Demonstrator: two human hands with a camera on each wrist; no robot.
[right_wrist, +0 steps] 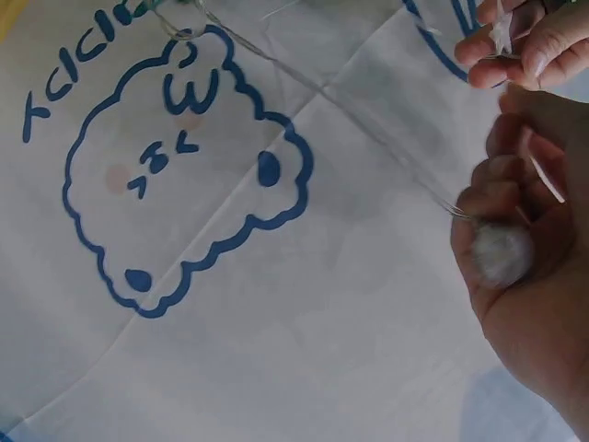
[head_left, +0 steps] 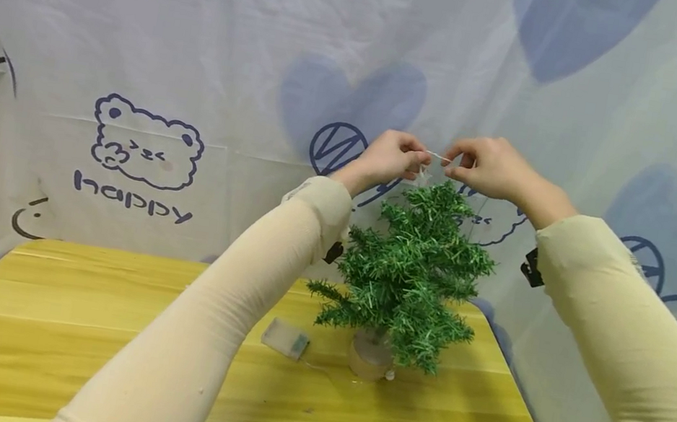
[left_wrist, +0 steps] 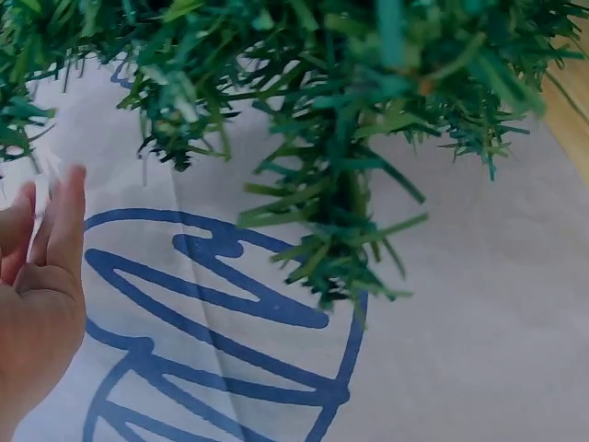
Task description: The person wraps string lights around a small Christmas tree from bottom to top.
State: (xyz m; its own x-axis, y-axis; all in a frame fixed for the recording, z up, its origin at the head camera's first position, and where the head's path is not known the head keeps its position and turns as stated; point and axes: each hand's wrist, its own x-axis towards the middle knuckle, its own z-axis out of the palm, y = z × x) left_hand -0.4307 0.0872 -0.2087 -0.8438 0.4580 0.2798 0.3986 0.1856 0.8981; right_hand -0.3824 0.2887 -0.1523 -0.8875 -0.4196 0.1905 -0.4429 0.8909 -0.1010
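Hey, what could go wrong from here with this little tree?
The thin whitish wire between the left hand and right hand might snag on the bristly green artificial tree below. If it joins the thin pale strand leaving the white rectangular plastic box, tugging could drag that box.

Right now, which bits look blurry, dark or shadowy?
Head view: the tree looks fairly clear, with a shadow on the table at right; left wrist view: green sprigs along the top look soft; right wrist view: dim overall, and the white thing at the right hand is blurry.
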